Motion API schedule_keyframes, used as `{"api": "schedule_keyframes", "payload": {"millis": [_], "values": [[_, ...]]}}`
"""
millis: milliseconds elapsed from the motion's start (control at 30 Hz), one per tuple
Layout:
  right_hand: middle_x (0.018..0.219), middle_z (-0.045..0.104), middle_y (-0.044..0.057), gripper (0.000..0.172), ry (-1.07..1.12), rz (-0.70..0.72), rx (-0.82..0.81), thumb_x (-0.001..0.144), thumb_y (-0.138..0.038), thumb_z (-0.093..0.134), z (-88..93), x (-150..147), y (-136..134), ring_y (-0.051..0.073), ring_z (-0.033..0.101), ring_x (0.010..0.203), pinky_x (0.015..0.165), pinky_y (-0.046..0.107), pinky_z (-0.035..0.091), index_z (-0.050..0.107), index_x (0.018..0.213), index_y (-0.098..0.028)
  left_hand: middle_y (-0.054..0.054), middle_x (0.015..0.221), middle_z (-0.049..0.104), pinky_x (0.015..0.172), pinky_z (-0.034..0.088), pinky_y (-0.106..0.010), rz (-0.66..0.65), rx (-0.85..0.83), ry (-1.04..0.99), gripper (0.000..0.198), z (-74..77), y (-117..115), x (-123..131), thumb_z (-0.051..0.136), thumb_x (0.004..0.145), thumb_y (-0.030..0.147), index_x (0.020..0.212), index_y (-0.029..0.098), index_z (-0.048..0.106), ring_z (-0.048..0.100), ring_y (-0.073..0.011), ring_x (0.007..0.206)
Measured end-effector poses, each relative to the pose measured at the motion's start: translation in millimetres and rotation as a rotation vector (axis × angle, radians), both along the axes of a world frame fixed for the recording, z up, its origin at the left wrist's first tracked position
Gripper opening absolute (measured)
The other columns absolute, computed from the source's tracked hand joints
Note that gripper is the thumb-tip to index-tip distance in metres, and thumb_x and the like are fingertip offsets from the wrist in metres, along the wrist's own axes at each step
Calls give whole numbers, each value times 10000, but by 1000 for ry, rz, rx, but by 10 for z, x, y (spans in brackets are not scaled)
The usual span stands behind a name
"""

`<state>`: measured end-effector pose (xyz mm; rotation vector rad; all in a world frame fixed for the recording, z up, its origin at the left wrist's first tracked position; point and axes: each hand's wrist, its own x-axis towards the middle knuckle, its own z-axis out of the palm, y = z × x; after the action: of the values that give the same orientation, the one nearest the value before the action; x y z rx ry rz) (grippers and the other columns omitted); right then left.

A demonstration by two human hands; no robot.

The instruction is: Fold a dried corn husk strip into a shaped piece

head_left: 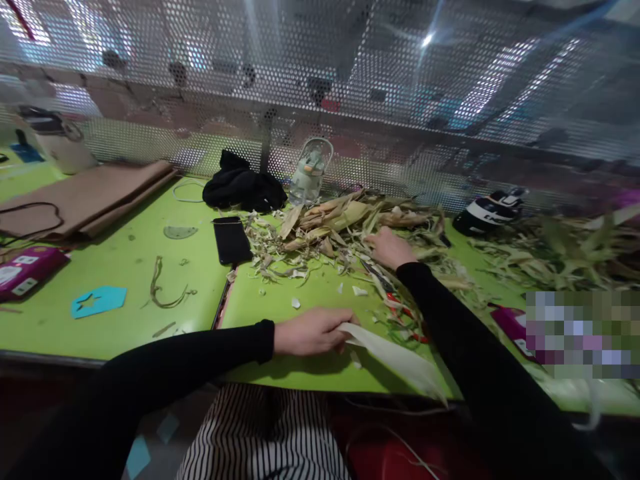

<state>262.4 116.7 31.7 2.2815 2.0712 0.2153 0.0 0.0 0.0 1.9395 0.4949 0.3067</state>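
My left hand (316,331) is closed on one end of a pale corn husk (400,360), which slants down to the right past the table's front edge. Farther back, my right hand (391,248) touches the front of a pile of dried corn husks (345,217). Its fingers are curled together, and what they hold, if anything, is hidden among the husks. Below that hand, a tool with red handles (399,307), seemingly scissors, lies partly under husk scraps and my right sleeve.
A black phone (233,240) lies left of the pile. Behind stand a black cloth bundle (243,183) and a clear bottle (307,175). A dark bottle (487,212) and more husks (575,247) are at right. A perforated metal screen (320,73) borders the green table (195,320).
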Motion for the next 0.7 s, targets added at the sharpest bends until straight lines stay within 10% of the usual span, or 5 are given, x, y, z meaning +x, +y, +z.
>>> {"api": "schedule_keyframes", "payload": {"millis": [267,533,700], "values": [[1250,588,214,476,195,139,113,881,-181,509,-272,-559,128,309,631,1094,966,359,472,632,1332,-94,26,753,593,692,398,-222,51,-70,-79,105,-2,49,-34,437,941,131,909,176,527,502,-93,682],[1193,696,176,433,387,229,275,920,-374,498,108,-396,-310,307,654,1078,952,406,496,666,1237,-132,-20,807,663,622,460,-215,475,-650,-354,98,82,238,-11,403,1022,237,994,167,465,585,-81,640],[924,744,69,531,1102,331,79,909,-654,498,-97,-744,-759,184,658,734,645,301,508,712,1051,-189,-10,781,635,636,489,-211,625,-799,-444,113,137,315,-9,440,965,124,955,146,551,574,-73,631]]}}
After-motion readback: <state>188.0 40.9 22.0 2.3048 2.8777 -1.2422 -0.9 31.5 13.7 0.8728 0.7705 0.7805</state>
